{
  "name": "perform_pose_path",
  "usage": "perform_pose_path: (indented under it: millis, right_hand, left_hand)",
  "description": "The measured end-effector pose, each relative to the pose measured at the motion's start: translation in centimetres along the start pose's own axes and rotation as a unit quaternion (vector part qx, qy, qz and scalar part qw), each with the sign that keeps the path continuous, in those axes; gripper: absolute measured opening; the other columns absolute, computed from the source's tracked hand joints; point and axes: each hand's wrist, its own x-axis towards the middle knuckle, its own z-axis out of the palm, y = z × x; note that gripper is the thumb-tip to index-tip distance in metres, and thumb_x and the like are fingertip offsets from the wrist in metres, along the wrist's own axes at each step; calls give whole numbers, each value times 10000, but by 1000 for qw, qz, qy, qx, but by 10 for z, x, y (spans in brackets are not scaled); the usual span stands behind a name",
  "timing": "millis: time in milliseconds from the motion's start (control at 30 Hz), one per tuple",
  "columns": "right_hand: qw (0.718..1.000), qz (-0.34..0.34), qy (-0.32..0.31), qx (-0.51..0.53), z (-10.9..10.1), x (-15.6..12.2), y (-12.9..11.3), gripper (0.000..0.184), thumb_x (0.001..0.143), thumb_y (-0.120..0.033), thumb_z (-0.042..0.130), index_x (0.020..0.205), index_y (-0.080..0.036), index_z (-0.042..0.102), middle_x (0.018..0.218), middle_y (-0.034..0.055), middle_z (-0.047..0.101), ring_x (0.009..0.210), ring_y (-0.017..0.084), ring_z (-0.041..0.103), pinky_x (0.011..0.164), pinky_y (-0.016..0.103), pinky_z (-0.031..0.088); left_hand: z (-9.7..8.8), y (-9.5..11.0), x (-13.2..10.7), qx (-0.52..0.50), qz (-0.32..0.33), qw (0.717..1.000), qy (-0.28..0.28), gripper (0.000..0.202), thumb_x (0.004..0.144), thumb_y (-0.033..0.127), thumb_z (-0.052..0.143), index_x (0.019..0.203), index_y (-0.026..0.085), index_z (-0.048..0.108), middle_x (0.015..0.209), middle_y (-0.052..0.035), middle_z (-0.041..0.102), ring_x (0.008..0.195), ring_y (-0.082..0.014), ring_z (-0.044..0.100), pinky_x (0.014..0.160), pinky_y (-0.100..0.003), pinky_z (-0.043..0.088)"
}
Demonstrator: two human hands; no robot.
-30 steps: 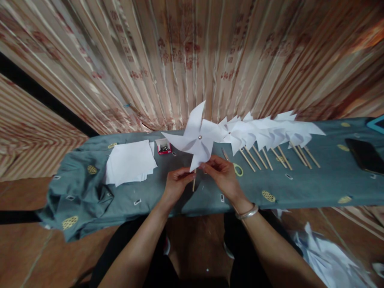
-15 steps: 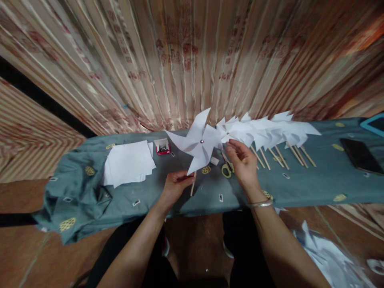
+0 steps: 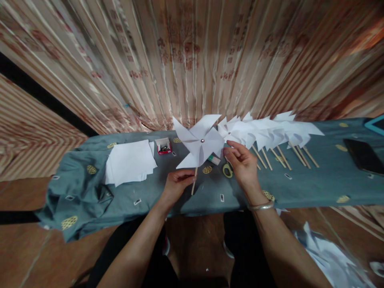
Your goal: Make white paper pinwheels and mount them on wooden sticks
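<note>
A white paper pinwheel (image 3: 196, 145) with a silver pin at its centre stands upright in front of me. My left hand (image 3: 179, 185) pinches its thin wooden stick (image 3: 193, 186) below the blades. Close to the right-hand blade is my right hand (image 3: 240, 162), fingers loosely bent and a little apart; whether a fingertip touches the paper I cannot tell. Scissors with yellow-green handles (image 3: 227, 171) lie partly hidden behind that hand. A small white-and-green block (image 3: 214, 159) rests behind the pinwheel's lower edge.
Several finished pinwheels (image 3: 270, 132) lie overlapping in a row at the right. To the left are a stack of white paper (image 3: 129, 162) and a small red box of pins (image 3: 163, 147). A dark phone (image 3: 364, 155) lies far right. White paper pieces (image 3: 330, 256) are on the floor.
The pinwheel's blades have turned slightly clockwise about the pin. My left hand keeps its hold on the stick, and my right hand has barely moved.
</note>
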Motion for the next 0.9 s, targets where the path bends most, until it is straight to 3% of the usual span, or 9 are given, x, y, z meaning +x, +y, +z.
perform_pose_path:
  millis: [700,900]
  right_hand:
    - [997,42,-64,-20,23,-23,-2,382,685,-418,781,994,-222,672,709,-17,692,646,152,632,634,298,513]
    - [993,39,-94,-57,28,-28,-12,279,731,-390,750,931,-209,680,662,-30,661,598,130,604,592,266,488]
  left_hand:
    - [0,1,0,18,15,1000,17,173,563,272,800,715,191,776,736,-20,752,702,-162,661,723,-279,518]
    - [1,2,-1,18,21,1000,11,167,568,265,799,715,189,778,732,-16,752,696,-160,655,720,-274,513]
